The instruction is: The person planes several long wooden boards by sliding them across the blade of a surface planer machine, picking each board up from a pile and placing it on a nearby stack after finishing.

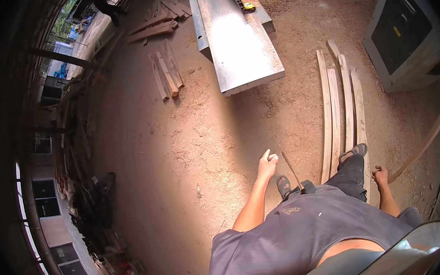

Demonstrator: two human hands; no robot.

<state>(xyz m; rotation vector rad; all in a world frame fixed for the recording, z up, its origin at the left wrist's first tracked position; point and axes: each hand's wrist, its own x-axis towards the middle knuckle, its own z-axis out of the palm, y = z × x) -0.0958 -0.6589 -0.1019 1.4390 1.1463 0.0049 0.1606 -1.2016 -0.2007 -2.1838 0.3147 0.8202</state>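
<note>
My left hand (268, 166) hangs low in front of my body over the dusty floor. Its fingers are loosely bent and apart, with nothing in them. A thin wooden strip (292, 169) shows just to its right, partly covered by my shirt. At my right side, my right hand (380, 175) has its fingers curled. A long narrow board (427, 143) reaches from beside that wrist up toward the far right; I cannot tell whether the hand touches it. Several long wooden boards (335, 111) lie side by side on the ground, near my sandalled right foot (354, 151).
Ahead stands a long metal machine table (246, 46) with a yellow tool (249, 7) on it. A grey metal cabinet (404, 32) is at the right. Short timber pieces (166, 75) lie left of the table, below another wood pile (155, 27). Scrap wood (92, 201) lines the left wall.
</note>
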